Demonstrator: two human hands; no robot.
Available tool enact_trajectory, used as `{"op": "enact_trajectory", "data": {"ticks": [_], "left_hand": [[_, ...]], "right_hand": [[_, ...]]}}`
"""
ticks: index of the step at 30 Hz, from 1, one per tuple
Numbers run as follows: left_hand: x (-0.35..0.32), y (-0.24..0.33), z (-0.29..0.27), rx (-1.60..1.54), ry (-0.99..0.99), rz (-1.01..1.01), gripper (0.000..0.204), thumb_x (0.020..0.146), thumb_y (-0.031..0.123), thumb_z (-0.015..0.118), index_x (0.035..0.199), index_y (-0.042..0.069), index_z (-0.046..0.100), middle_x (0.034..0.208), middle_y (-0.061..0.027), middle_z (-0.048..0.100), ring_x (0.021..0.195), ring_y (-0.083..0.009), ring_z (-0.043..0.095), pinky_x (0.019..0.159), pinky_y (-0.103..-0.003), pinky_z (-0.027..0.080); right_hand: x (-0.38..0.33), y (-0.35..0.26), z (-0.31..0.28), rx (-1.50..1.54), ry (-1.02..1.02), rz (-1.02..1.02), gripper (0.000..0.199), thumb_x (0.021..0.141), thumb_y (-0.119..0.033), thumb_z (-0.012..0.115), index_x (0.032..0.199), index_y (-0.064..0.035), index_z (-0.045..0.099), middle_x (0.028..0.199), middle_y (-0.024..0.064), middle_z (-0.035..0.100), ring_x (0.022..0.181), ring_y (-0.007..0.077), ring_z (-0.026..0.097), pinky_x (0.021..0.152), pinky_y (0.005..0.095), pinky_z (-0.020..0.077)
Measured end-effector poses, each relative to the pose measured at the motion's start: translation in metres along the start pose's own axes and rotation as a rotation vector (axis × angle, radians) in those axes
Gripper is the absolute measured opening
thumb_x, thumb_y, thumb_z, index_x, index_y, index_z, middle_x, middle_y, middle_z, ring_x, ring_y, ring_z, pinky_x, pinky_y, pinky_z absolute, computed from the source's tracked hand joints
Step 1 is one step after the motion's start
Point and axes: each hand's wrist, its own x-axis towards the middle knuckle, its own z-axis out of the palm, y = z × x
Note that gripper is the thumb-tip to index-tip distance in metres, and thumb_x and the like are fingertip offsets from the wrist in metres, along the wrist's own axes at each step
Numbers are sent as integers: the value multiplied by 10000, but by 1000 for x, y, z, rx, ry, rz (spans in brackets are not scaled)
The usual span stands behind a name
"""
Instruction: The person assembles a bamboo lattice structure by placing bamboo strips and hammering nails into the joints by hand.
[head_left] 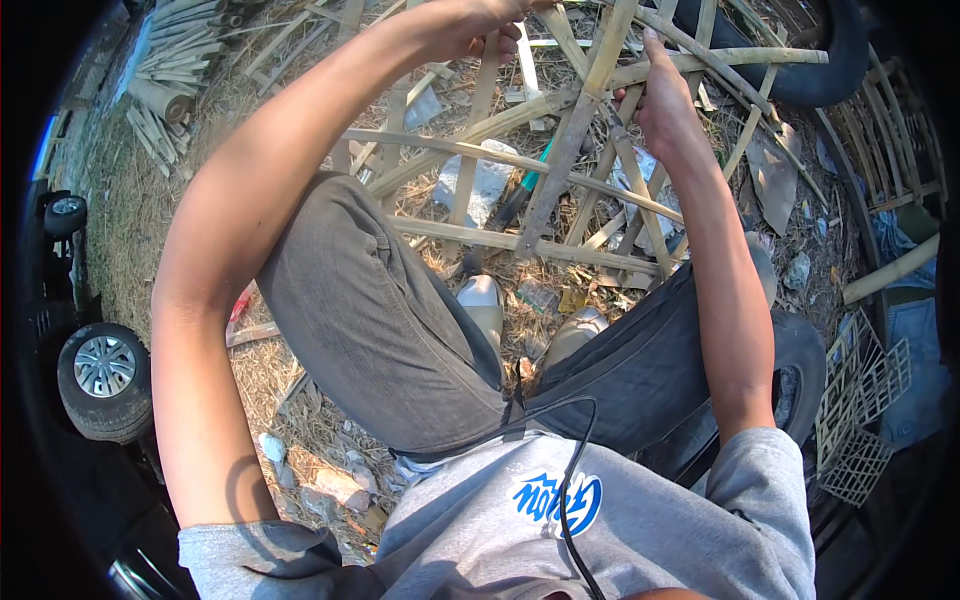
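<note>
A lattice of split bamboo strips (580, 130), crossed at many angles, stands in front of my knees. My right hand (668, 112) is closed on its right part, thumb laid up along a strip and fingers curled behind. At the top edge my left hand (497, 22) has its fingers curled in at the upper end of a bamboo strip; part of this hand is cut off by the picture's rim. Beneath the lattice, between my feet and the strips, lies a tool with a teal and black handle (528, 182), partly hidden by the bamboo.
Stacked bamboo pieces (180, 60) lie at the far left. A black tyre (800, 360) is beside my right leg, and a black curved rubber piece (830, 70) sits at the top right. Small woven lattices (860, 400) lie at the right. A vehicle wheel (104, 368) stands at the left.
</note>
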Motion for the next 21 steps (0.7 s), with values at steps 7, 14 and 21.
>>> {"op": "enact_trajectory", "data": {"ticks": [7, 14, 21], "left_hand": [[-2, 2, -2, -43, -6, -22, 440, 996, 527, 500, 948, 104, 611, 787, -9, 484, 697, -138, 508, 636, -290, 439], [3, -4, 0, -34, 57, -48, 437, 988, 521, 519, 1045, 100, 623, 867, -38, 542, 746, -140, 548, 663, -322, 478], [1, -13, 5, -58, 55, 21, 513, 895, 597, 590, 1019, 100, 611, 812, -11, 517, 751, -135, 543, 724, -313, 485]], "right_hand": [[-1, -12, -6, -142, 9, 6, 448, 993, -480, 530, 1056, -39, 575, 767, 15, 545, 621, 104, 461, 593, 273, 427], [1, -10, -2, -77, 25, 91, 435, 988, -451, 558, 1102, -31, 584, 789, 21, 552, 623, 103, 469, 581, 254, 419], [-4, -8, -3, -57, 38, -7, 539, 945, -518, 561, 1019, 15, 598, 796, 83, 566, 689, 161, 521, 648, 339, 467]]}}
